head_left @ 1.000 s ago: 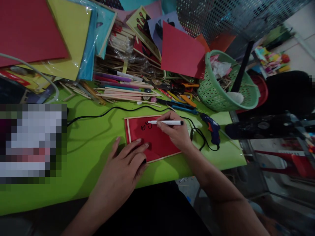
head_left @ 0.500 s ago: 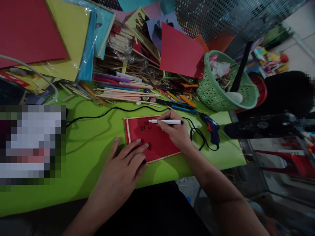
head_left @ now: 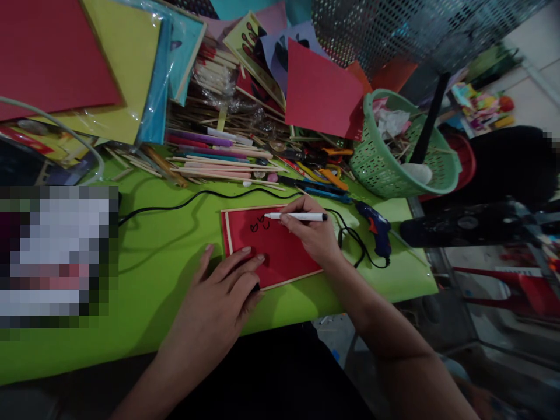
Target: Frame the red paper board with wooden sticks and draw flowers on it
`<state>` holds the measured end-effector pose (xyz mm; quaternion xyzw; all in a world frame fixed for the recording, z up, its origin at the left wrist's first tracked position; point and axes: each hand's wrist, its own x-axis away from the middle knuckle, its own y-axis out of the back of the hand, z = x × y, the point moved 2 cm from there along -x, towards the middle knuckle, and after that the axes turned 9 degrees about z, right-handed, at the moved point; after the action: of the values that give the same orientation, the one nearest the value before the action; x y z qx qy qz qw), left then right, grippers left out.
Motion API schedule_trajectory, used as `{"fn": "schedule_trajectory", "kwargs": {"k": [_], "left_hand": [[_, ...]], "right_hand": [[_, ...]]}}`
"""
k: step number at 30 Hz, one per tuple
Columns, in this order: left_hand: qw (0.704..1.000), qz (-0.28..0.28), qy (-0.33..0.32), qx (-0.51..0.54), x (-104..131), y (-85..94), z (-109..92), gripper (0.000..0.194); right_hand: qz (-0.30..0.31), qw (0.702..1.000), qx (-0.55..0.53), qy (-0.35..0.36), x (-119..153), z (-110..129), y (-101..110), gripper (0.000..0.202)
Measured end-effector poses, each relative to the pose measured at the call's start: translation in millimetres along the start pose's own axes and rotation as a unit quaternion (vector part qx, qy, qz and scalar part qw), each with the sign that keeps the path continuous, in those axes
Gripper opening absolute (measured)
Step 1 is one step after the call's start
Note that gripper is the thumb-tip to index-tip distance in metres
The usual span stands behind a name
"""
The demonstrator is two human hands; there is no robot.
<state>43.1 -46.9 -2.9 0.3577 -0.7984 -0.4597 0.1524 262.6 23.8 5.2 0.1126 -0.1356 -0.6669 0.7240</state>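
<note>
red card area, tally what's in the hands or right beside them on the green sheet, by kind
Red cards: 1, under the left hand
White markers: 1, in the right hand
Blue glue guns: 1
Green baskets: 1
Black cords: 1
Total: 5

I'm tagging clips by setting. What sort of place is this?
Probably a craft table: coloured paper sheets, a heap of sticks and pens, a glue gun, and the right hand marking a red card.
</note>
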Motion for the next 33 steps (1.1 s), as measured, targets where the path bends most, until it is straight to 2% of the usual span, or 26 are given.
{"fn": "schedule_trajectory", "kwargs": {"k": [33], "left_hand": [[1.000,-0.001,-0.003,-0.002,1.4,-1.0,0.7,0.014]], "right_hand": [[0.033,0.999,-0.003,0.009,2.1,-0.3,-2.8,0.016]]}}
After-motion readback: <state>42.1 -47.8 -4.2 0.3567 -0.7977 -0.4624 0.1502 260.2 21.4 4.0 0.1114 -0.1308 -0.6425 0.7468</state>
